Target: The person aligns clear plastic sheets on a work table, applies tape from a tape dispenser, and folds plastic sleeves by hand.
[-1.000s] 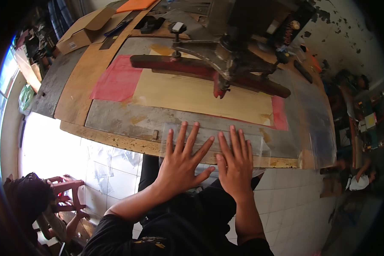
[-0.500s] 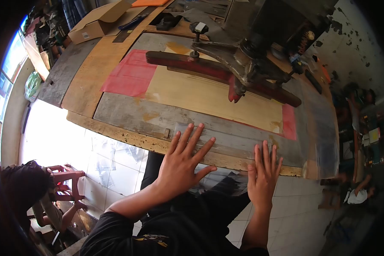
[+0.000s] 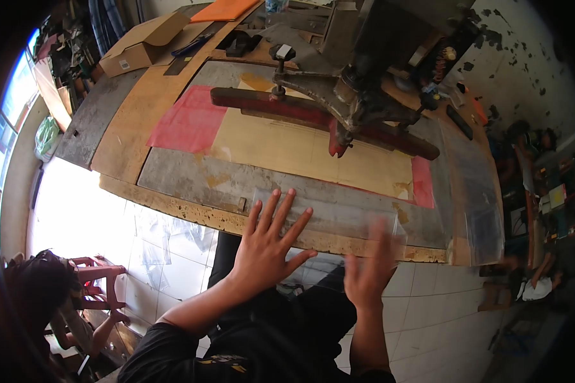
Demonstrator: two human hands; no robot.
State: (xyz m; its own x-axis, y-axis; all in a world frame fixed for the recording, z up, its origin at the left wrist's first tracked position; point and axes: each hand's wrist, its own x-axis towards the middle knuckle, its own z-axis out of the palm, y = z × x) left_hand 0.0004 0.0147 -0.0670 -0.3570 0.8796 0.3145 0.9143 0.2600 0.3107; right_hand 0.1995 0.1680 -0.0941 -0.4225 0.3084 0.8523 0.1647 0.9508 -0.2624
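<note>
My left hand [image 3: 265, 246] lies palm down with fingers spread over a clear plastic sheet [image 3: 329, 209] at the front of the grey machine table [image 3: 179, 169]. Smeared by motion, my right hand [image 3: 369, 271] is over the front edge near the sheet's right end, its thumb apart from its stretched fingers. Further back, a cream sheet [image 3: 268, 143] with red material [image 3: 188, 118] at its ends lies under a red-edged press bar [image 3: 268, 102]. A dark metal bracket [image 3: 319, 89] carries that bar.
A cardboard box [image 3: 134, 50] stands at the back left, near an orange sheet [image 3: 220, 9]. Clear plastic [image 3: 482, 223] hangs at the table's right edge. A person [image 3: 41, 281] sits low left by a red stool [image 3: 99, 274]; another person [image 3: 536, 287] is at far right.
My right hand has shifted left and is now blurred, while my left hand stays spread on the sheet. The whole view has shifted slightly.
</note>
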